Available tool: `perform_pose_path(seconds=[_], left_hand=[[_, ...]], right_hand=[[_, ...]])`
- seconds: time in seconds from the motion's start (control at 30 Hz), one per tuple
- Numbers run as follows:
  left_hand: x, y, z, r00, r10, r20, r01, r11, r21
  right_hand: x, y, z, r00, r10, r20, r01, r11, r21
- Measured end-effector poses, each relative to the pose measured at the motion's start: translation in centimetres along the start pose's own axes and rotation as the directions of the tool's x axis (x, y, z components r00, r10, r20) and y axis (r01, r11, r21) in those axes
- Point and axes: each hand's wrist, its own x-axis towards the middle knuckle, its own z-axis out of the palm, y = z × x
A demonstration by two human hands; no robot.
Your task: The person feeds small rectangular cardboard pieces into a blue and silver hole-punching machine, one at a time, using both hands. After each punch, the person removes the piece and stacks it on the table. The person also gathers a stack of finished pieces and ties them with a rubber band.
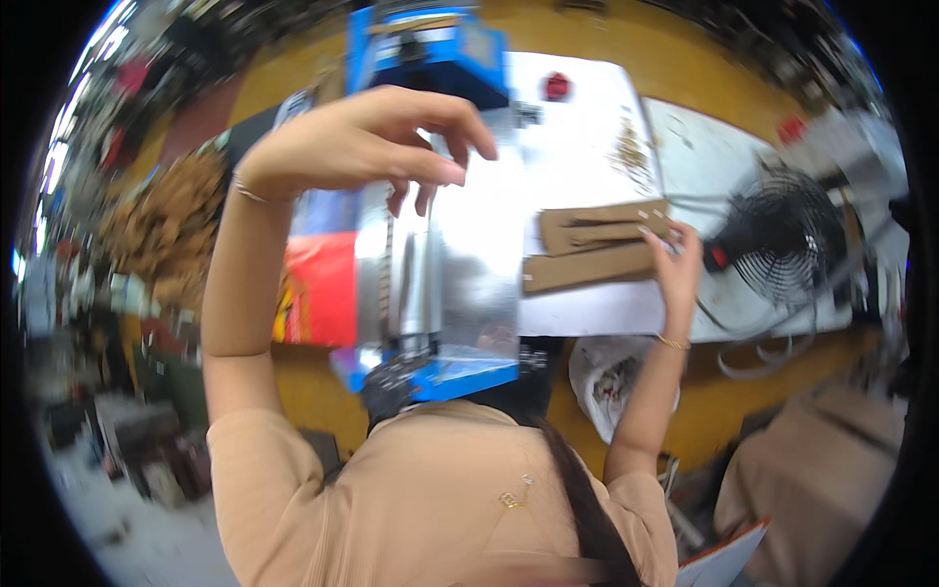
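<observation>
Left hand (381, 142) hangs over the blue machine (479, 259), fingers loosely curled and free, blocking part of it. Right hand (679, 264) touches the right end of the brown strips (592, 269) on the white table (587, 318), can't tell if it's pinching. Fan (790, 235) sits further right.

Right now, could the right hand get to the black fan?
Probably yes: the right hand is at the brown pieces, the black fan is just to its right, and nothing seems to block the way.
</observation>
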Motion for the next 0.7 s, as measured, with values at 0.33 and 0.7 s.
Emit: perform_pose_path(seconds=[0.33,0.7], left_hand=[[-25.6,-29.1,-5.8,0.379,-0.458,-0.804,0.841,0.534,0.093],[-24.6,-33.8,-3.9,0.464,-0.742,-0.485,0.759,0.615,-0.214]], right_hand=[[0.6,-9.8,-0.1,0.982,-0.041,0.184,-0.006,0.969,0.245],[-0.1,-23.9,2.1,0.832,-0.433,0.347,0.347,0.894,0.282]])
